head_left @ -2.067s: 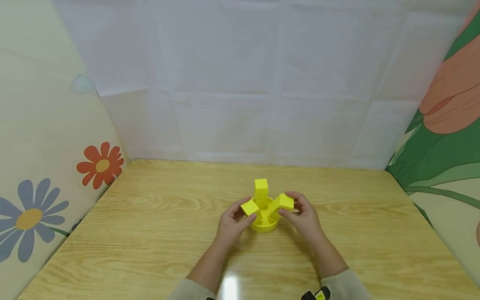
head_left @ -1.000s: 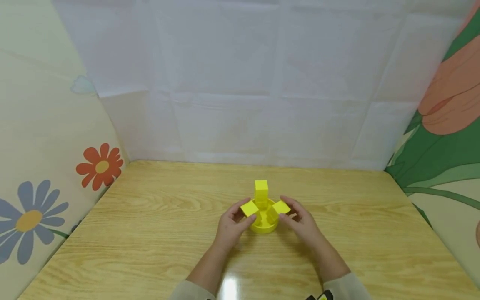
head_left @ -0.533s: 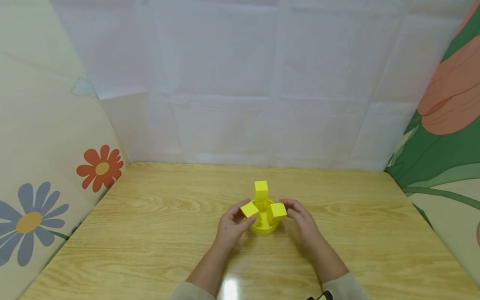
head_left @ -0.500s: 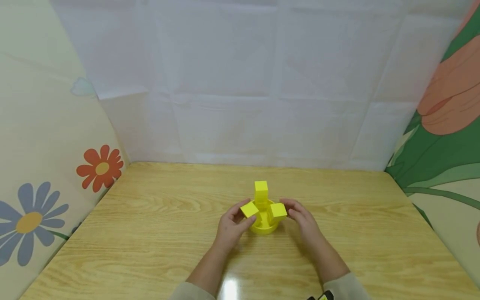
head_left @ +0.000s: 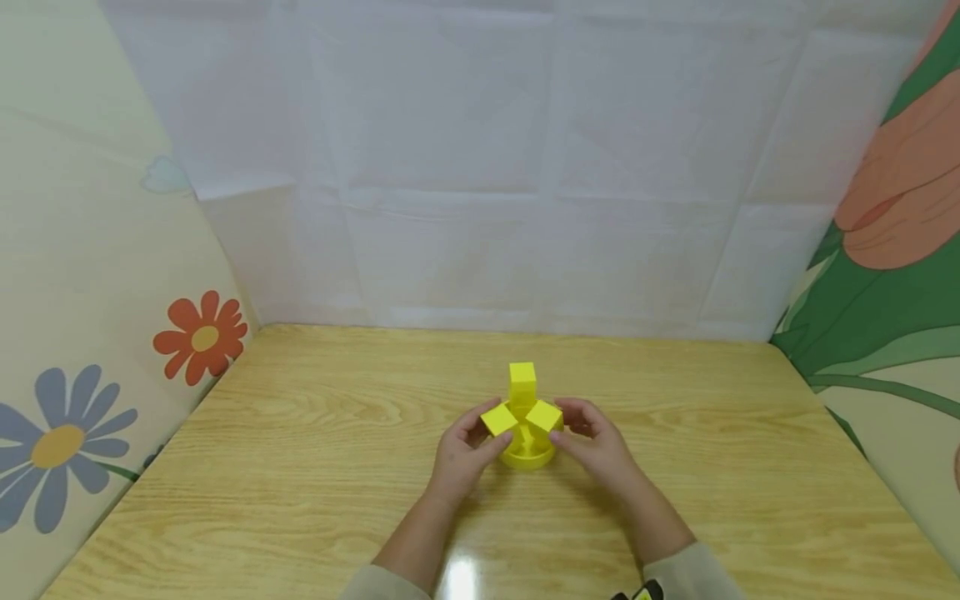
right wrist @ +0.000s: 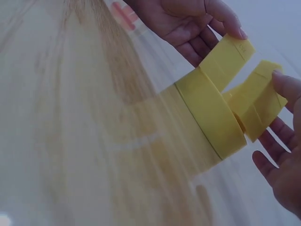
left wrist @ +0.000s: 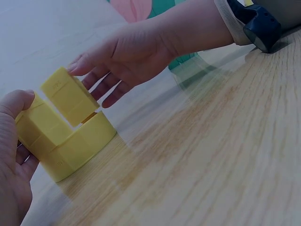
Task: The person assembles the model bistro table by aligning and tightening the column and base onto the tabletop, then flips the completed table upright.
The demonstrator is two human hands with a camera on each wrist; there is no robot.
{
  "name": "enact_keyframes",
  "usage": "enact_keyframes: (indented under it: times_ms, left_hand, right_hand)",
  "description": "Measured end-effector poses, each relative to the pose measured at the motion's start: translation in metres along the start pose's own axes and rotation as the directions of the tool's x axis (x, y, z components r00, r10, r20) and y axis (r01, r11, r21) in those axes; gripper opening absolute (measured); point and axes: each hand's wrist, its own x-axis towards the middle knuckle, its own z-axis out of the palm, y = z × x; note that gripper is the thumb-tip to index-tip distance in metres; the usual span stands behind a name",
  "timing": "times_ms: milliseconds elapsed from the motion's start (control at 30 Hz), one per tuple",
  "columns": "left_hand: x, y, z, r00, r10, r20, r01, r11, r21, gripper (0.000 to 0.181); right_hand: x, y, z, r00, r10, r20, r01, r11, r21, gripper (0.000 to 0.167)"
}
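Observation:
A shallow, round yellow base (head_left: pixel 528 461) sits on the table with three yellow blocks rising from it. My left hand (head_left: pixel 461 450) holds the left block (head_left: pixel 498 418) between thumb and fingers. Across from it, my right hand (head_left: pixel 606 446) pinches the right block (head_left: pixel 544 416), thumb on the near side and fingers behind. The back block (head_left: pixel 522 379) stands upright, touched by neither hand. In the right wrist view the right block (right wrist: pixel 261 99) leans over the rim of the base (right wrist: pixel 211 113); whether its lower end is seated cannot be made out.
The wood-grain table (head_left: pixel 300 467) reaches back to a white sheet (head_left: pixel 450 167). Flower-printed panels (head_left: pixel 82 250) flank it on both sides. A dark wrist device (left wrist: pixel 263 28) is strapped at the right sleeve.
The right block has shifted left, closer to the left block, and turned. The right thumb came off its near face and is back on it. My left hand has stayed put.

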Motion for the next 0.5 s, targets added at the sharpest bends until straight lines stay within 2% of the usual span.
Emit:
enact_keyframes:
  times_ms: [133,333,500]
  left_hand:
    - [0.000,0.000,0.000,1.000,0.003,0.001,-0.003,1.000,-0.013,0.050]
    - [-0.001,-0.001,0.000,1.000,-0.005,0.002,0.006,1.000,-0.012,0.050]
    - [-0.001,0.000,0.000,1.000,-0.014,0.003,0.014,1.000,-0.018,0.050]
  right_hand:
    - [0.003,-0.001,0.005,1.000,0.016,0.019,-0.016,1.000,0.002,0.045]
    - [0.006,-0.002,0.010,0.997,0.036,0.067,-0.040,0.997,0.062,0.051]
    - [0.010,-0.001,0.012,0.999,0.042,0.033,-0.044,0.997,0.064,0.053]
